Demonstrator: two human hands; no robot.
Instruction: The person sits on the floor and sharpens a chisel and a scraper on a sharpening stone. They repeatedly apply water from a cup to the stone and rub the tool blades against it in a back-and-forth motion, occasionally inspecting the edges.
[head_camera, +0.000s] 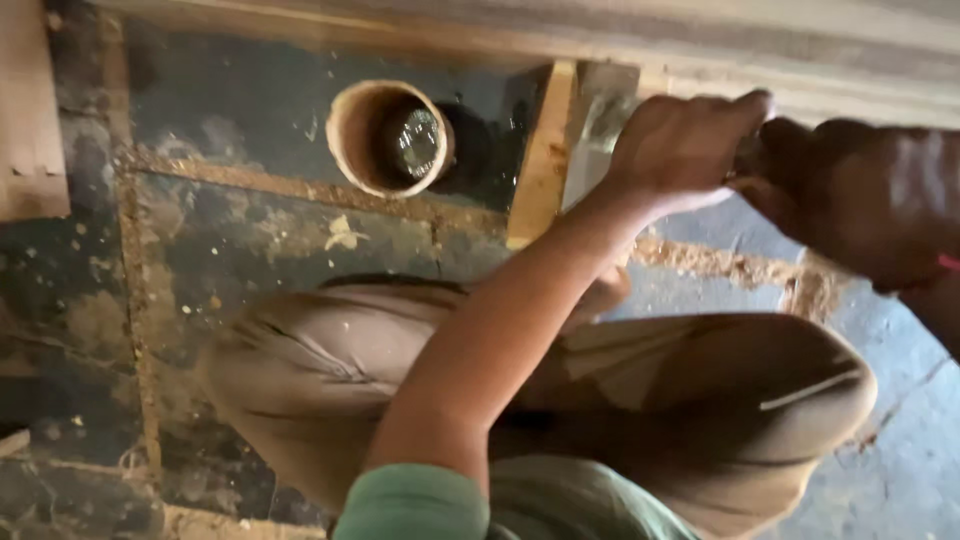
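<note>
My left hand is closed in a fist at the upper right, beside a short pale wooden block that stands on the floor against a long wooden plank. My right hand, blurred and in shadow, comes in from the right edge and meets the left. Both close around a small dark tool between them; its shape is mostly hidden by the fingers. My left forearm crosses over my folded knees in beige trousers.
A brown cylindrical cup with something shiny inside lies on its side on the dark, dusty floor. Sawdust lines the floor joints. Another wooden piece sits at the left edge.
</note>
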